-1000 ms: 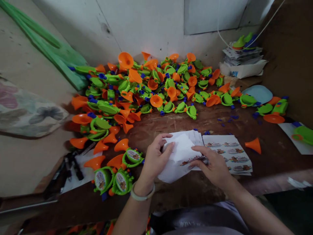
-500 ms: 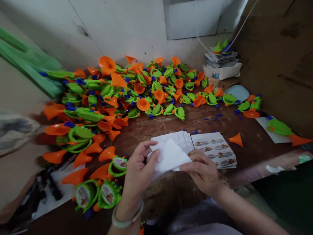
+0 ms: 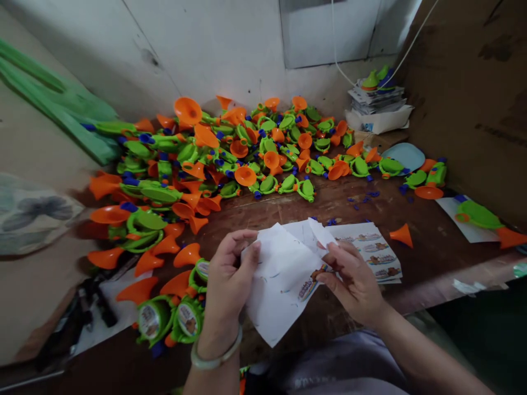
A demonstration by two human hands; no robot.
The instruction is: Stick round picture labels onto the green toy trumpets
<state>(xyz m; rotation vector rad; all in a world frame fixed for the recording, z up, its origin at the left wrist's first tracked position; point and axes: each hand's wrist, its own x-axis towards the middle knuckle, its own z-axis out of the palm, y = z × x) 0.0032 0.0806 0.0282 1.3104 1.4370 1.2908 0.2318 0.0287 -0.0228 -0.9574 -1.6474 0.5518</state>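
My left hand (image 3: 233,269), a pale bangle on its wrist, is closed on the left edge of a sticker sheet (image 3: 272,291), thumb on top. The sheet is mostly white, with small coloured marks and one printed bear sticker (image 3: 312,281) near its right edge. At that edge the fingers of my right hand (image 3: 354,277) are pinched together, beside the sticker. A white flap of paper (image 3: 321,233) rises just above the right fingers; whether it belongs to the same sheet I cannot tell. Behind lies a stack of printed sticker sheets (image 3: 385,255).
Green and orange toy horns (image 3: 267,145) are heaped along the wall. Two with round stickers (image 3: 188,320) lie left of my left hand. A loose orange cone (image 3: 402,236), blue bits (image 3: 364,198), a pale blue lid (image 3: 403,156) and a paper pile (image 3: 376,112) are on the right.
The sheet was folded over; now it hangs more open and shows the bear sticker. My right hand has shifted slightly right, and a white flap now stands up near its fingers.
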